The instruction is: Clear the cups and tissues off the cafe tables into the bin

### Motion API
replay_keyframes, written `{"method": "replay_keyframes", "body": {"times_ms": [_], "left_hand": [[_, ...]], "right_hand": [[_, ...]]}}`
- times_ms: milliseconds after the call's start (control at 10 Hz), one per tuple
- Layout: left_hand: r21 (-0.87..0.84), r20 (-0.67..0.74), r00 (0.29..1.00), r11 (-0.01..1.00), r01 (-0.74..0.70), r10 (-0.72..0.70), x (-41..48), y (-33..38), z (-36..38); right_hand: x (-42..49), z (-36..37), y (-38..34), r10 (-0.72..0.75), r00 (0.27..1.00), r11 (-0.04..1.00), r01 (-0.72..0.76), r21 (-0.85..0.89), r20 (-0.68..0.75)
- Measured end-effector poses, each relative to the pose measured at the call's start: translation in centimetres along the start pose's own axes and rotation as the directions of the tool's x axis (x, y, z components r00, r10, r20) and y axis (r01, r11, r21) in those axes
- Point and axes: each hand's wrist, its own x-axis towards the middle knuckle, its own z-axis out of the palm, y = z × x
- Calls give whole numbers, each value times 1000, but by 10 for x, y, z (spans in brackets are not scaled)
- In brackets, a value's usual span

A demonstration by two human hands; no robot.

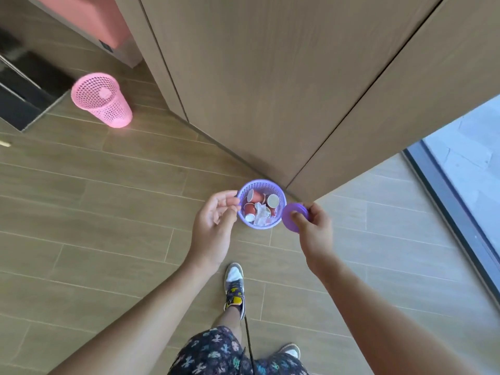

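Observation:
A small purple mesh bin (pixel 280 194) stands on the wooden floor below me, at the corner of a wood-panelled wall. Inside it lie several red paper cups (pixel 255 196) and crumpled white tissue (pixel 262 213). My left hand (pixel 213 226) hovers at the bin's left rim with fingers loosely curled and apart, holding nothing. My right hand (pixel 315 228) is just right of the bin, pinching a round purple lid (pixel 293 216) between thumb and fingers.
A taller pink mesh bin (pixel 101 100) stands on the floor at the left, near a dark cabinet (pixel 21 98). The wood-panelled wall corner (pixel 270 90) rises right behind the purple bin. A glass door frame (pixel 454 212) runs along the right. My feet are below.

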Motion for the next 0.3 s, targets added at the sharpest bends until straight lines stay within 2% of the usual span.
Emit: {"method": "replay_keyframes", "body": {"times_ms": [100, 200, 300], "left_hand": [[9, 5, 1000, 1000, 20, -20, 18, -3, -7], [27, -1, 1000, 999, 28, -28, 30, -6, -16], [55, -16, 999, 997, 44, -44, 39, -7, -26]], "right_hand": [[36, 23, 6, 5, 1000, 996, -3, -86, 22], [77, 50, 21, 140, 980, 977, -115, -179, 139], [91, 56, 34, 272, 957, 937, -239, -254, 102]]}}
